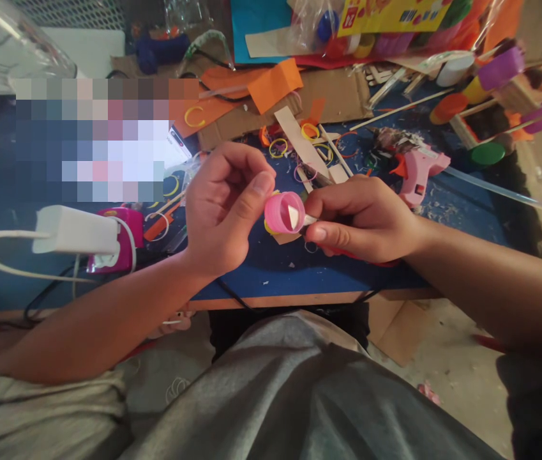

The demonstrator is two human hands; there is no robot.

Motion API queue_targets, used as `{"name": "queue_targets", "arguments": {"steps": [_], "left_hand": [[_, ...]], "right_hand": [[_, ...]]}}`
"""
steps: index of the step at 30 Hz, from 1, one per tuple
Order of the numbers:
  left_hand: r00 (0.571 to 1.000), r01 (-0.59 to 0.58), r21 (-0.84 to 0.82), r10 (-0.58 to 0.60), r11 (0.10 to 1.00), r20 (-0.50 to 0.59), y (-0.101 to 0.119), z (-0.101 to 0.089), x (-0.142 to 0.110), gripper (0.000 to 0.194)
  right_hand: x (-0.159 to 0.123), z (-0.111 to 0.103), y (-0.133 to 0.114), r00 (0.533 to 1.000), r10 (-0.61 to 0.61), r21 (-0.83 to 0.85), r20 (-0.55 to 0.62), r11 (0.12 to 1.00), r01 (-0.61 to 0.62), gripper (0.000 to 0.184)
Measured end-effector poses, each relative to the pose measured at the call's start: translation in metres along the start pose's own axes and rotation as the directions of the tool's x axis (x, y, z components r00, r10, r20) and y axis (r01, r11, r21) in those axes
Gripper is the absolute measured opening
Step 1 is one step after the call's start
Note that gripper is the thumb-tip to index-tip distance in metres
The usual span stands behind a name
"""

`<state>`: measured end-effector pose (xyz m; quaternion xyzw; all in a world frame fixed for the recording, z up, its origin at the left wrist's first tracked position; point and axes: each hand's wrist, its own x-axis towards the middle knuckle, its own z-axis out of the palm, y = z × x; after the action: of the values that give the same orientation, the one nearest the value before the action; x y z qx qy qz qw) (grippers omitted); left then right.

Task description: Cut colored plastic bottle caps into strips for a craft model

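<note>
Between my two hands is a pink bottle cap (280, 214), its open side facing me. A pale, pointed piece (293, 217) shows inside it, and a whitish end sticks out on the right. The thumb and forefinger of my right hand (361, 217) close on that side of the cap. A red handle (392, 262) shows under this hand; whether I grip it is unclear. My left hand (227, 207) has thumb and forefinger pinched together at the cap's upper left edge. What lies between them is hidden. Something yellow (269, 226) shows behind the cap.
A pink glue gun (421, 172) lies at right, with pale strips (302, 144) and coloured rings (278, 148) beyond my hands. Left stand a white charger (76, 230) and its cable. Bottle-cap constructions (486, 115) stand far right. The blue table's edge (299, 299) is near my body.
</note>
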<state>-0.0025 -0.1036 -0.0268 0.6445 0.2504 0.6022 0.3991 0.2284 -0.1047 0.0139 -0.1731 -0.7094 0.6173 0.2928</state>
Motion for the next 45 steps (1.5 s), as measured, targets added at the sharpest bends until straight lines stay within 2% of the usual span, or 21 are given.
{"name": "queue_targets", "arguments": {"steps": [4, 10, 15, 19, 22, 23, 24, 26, 29, 33, 37, 41, 45], "left_hand": [[1.0, -0.01, -0.066, 0.008, 0.998, -0.027, 0.005, 0.002, 0.002, 0.026], [0.995, -0.047, -0.109, 0.037, 0.993, -0.092, -0.001, 0.008, 0.003, 0.023], [0.999, -0.041, -0.044, 0.04, 0.998, -0.027, -0.002, 0.006, 0.003, 0.035], [0.985, -0.164, -0.066, 0.16, 0.984, -0.061, -0.005, 0.008, 0.004, 0.028], [0.992, -0.122, -0.042, 0.122, 0.992, 0.01, -0.007, 0.005, 0.003, 0.03], [0.991, -0.088, -0.033, 0.091, 0.996, 0.095, -0.008, 0.004, 0.003, 0.036], [0.993, -0.058, -0.017, 0.059, 0.998, 0.106, -0.009, 0.004, 0.003, 0.04], [0.97, -0.218, -0.021, 0.219, 0.976, 0.109, -0.011, 0.003, 0.004, 0.049], [0.955, -0.266, 0.034, 0.258, 0.963, 0.147, -0.011, 0.005, 0.006, 0.063], [0.934, -0.349, 0.113, 0.334, 0.93, 0.13, -0.005, 0.003, 0.008, 0.056], [0.943, -0.32, 0.157, 0.298, 0.935, 0.144, 0.001, -0.002, 0.009, 0.051], [0.91, -0.406, 0.147, 0.382, 0.902, 0.162, 0.001, -0.004, 0.011, 0.046], [0.929, -0.342, 0.183, 0.301, 0.922, 0.215, 0.006, -0.006, 0.011, 0.049]], "right_hand": [[-0.001, 0.0, -0.001, 0.997, 0.072, -0.015, 0.011, 0.997, -0.071, 0.049], [-0.001, 0.0, 0.003, 1.0, -0.013, 0.03, -0.012, 0.999, 0.013, 0.041], [-0.001, 0.0, 0.004, 0.999, -0.048, 0.016, -0.001, 0.999, 0.048, 0.038], [-0.001, 0.001, 0.002, 0.999, 0.025, 0.031, -0.022, 0.999, -0.025, 0.042], [-0.001, 0.003, 0.001, 0.997, 0.03, 0.05, -0.07, 0.998, -0.027, 0.047], [-0.001, 0.003, 0.001, 0.995, 0.034, 0.044, -0.089, 0.999, -0.03, 0.049], [-0.001, 0.004, 0.001, 0.994, 0.039, 0.033, -0.107, 0.999, -0.035, 0.051], [0.0, 0.005, 0.002, 0.99, 0.042, 0.002, -0.135, 0.999, -0.043, 0.055], [0.0, 0.005, 0.003, 0.989, -0.007, -0.012, -0.15, 1.0, 0.006, 0.053], [0.0, 0.005, 0.004, 0.988, -0.06, -0.004, -0.142, 0.998, 0.06, 0.049], [-0.001, 0.003, 0.003, 0.991, -0.047, 0.004, -0.123, 0.999, 0.048, 0.049], [-0.002, 0.001, 0.004, 0.994, -0.024, 0.03, -0.11, 0.999, 0.028, 0.049], [-0.002, -0.001, 0.006, 0.992, -0.062, 0.006, -0.106, 0.998, 0.063, 0.05]]}}
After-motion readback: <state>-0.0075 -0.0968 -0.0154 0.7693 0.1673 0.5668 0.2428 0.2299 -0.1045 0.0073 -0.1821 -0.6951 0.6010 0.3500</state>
